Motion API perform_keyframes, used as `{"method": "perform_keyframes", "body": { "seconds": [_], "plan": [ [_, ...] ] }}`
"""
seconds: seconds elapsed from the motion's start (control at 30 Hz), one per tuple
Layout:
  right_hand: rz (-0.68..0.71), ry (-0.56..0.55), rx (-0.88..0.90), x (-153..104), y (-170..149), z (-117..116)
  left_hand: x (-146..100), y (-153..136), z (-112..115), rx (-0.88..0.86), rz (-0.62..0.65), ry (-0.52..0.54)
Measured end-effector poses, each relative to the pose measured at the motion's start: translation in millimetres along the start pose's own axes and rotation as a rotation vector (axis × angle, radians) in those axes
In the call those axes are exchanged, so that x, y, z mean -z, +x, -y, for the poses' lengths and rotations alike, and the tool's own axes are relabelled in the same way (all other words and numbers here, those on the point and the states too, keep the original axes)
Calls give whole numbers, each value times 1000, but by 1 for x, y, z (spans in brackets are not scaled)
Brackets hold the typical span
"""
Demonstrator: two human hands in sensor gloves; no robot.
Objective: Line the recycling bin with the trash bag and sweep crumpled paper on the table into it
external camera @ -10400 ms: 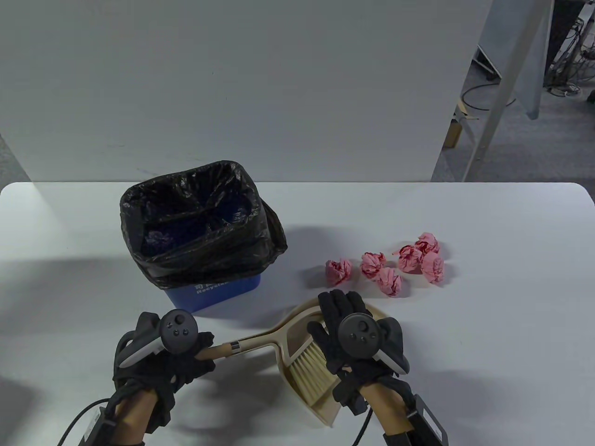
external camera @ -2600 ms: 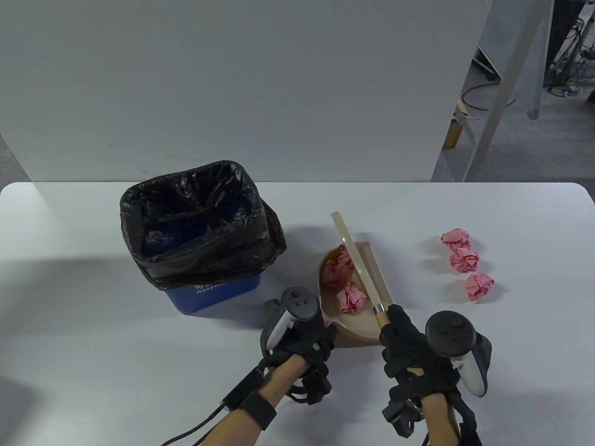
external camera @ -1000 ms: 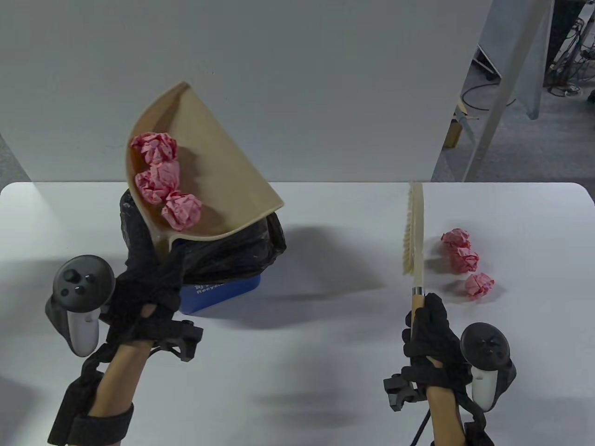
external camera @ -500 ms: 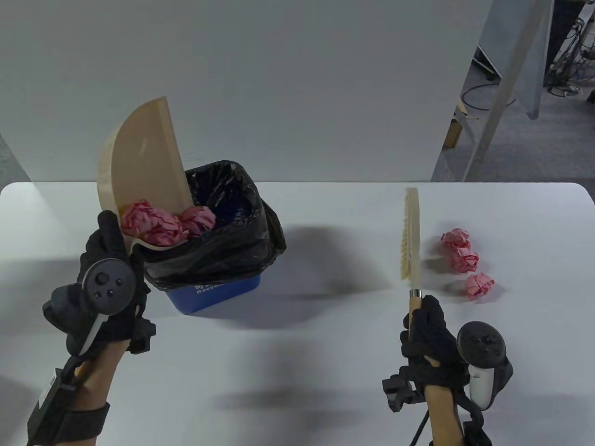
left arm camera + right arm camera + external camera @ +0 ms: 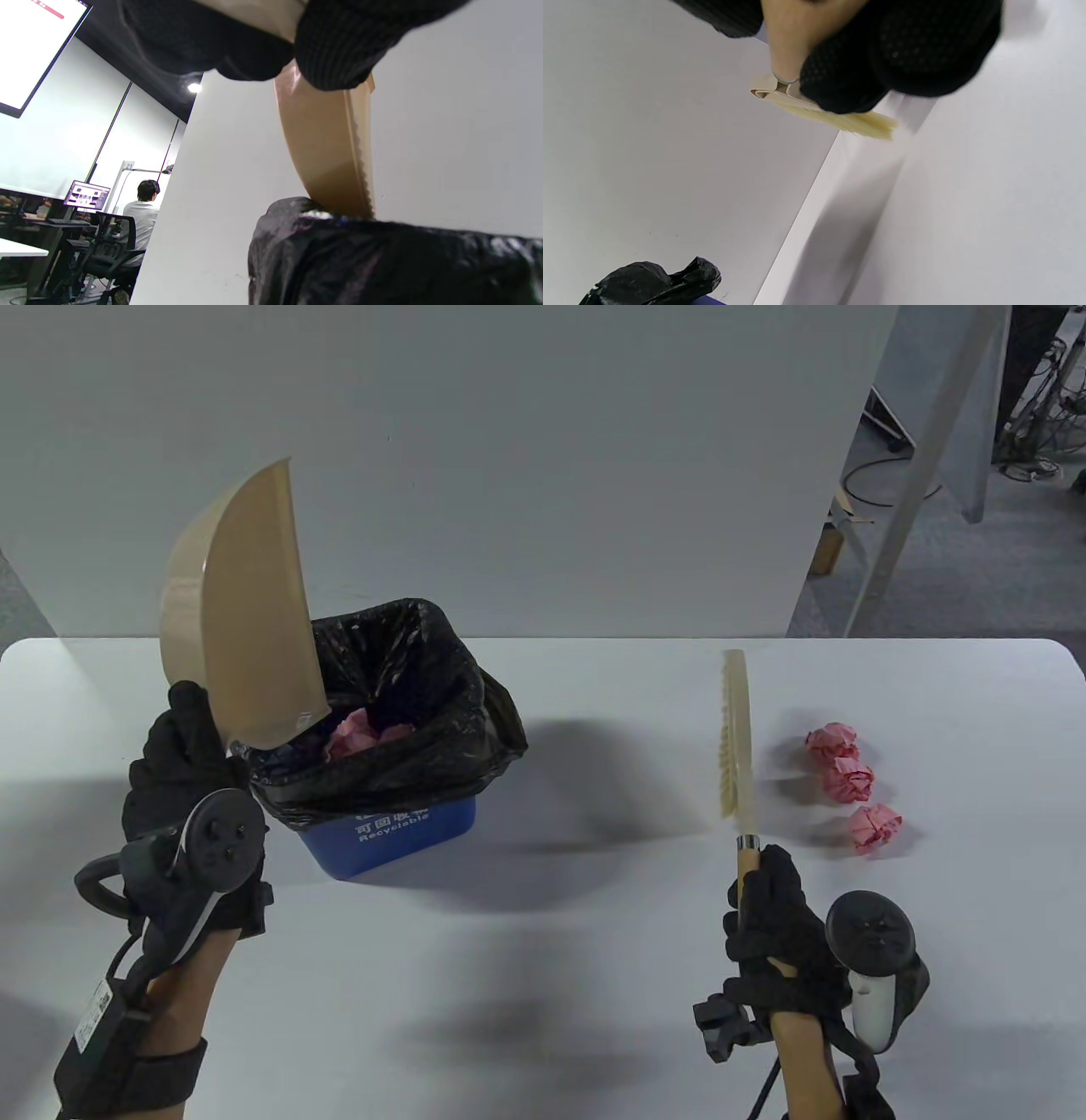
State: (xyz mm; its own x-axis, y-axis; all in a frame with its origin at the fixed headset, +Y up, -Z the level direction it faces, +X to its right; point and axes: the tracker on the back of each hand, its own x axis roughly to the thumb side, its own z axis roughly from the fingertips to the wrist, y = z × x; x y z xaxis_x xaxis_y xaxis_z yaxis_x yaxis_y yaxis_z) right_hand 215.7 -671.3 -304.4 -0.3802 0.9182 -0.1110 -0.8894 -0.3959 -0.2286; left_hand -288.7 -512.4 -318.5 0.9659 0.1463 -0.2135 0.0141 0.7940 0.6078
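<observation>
Left hand grips dustpan, tipped steeply over bag-lined bin; pink paper inside. Right hand grips brush upright; three paper balls on bench just beside.

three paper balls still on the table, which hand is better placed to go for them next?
Right. The right hand already grips the brush, which hangs just beside the three paper balls. The left hand is across the table, holding the dustpan tipped over the bin.

Blue bin (black bag), pink paper balls, tan dustpan.
</observation>
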Motion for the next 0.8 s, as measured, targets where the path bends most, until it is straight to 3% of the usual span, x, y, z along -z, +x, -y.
{"method": "perform_keyframes", "body": {
  "seconds": [0.2, 0.43, 0.63, 0.8],
  "plan": [
    [4, 2, 0, 0, 0, -1, -5, 5, -7, -132, -25, 5],
    [17, 10, 7, 0, 0, -2, -24, 30, -12, -531, 6, -71],
    [54, -19, 24, -3, 4, 1, -39, 81, -4, -920, 134, -243],
    [66, -56, 59, -4, 5, 7, -52, 136, 19, -995, 223, -368]
  ]
}}
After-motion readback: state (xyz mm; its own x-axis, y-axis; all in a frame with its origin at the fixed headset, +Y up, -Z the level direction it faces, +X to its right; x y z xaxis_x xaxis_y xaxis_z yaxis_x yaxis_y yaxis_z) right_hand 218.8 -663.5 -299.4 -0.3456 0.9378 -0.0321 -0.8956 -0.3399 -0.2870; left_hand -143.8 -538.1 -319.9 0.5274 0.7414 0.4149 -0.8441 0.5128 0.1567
